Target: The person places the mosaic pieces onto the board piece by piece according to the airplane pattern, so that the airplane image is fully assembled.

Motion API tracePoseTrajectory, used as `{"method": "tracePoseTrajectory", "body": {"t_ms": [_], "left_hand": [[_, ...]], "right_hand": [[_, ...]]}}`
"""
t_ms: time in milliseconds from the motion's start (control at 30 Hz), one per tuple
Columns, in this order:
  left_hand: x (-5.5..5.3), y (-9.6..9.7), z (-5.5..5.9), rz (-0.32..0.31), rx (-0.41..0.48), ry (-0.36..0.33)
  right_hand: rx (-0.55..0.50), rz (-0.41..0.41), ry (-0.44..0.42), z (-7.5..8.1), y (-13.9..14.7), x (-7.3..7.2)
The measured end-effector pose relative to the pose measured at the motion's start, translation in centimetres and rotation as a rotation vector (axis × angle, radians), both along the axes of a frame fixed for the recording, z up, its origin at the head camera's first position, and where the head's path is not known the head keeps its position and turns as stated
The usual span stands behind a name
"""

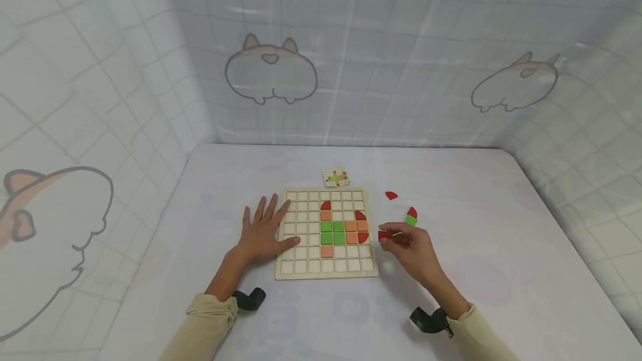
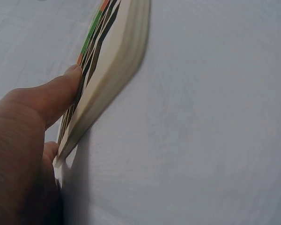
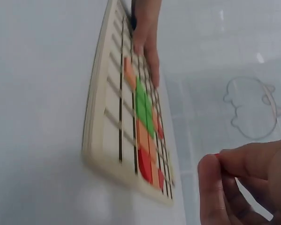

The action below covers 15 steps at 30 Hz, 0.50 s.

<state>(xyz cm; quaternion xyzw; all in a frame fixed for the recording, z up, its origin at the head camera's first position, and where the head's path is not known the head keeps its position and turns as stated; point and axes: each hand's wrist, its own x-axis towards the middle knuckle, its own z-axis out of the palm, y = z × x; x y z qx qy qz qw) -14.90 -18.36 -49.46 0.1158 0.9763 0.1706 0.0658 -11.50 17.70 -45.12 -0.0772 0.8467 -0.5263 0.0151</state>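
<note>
A wooden grid board (image 1: 302, 267) lies on the table, with green squares (image 1: 326, 226), orange squares (image 1: 327, 251) and red quarter-round pieces (image 1: 363, 237) in some of its cells. My left hand (image 1: 259, 237) rests with spread fingers at the board's left edge; in the left wrist view its thumb (image 2: 61, 96) lies over the rim. Just off the board's right side, my right hand (image 1: 415, 249) pinches a red piece (image 1: 384, 235) between thumb and fingertips. Its full shape is hidden by the fingers; only a red sliver shows in the right wrist view.
Above the board lies a small square card (image 1: 335, 177) printed with a coloured grid pattern. Right of the board are a loose red quarter-round piece (image 1: 391, 195), another red piece (image 1: 412, 212) and a green piece (image 1: 411, 220) beside the right hand. A patterned curtain (image 1: 381, 71) stands behind the table.
</note>
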Motion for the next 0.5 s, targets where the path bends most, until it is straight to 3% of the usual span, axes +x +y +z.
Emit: {"method": "tracePoseTrajectory", "body": {"t_ms": [267,500], "left_hand": [[-0.1,-0.1,-0.2,0.001,-0.007,0.003],[-0.3,-0.2,-0.8,-0.002,-0.013,0.007]], "right_hand": [[-0.135,0.162,-0.036,-0.5,-2.9,0.0],[-0.106,0.176,0.041,-1.5,-5.6,0.4]]}}
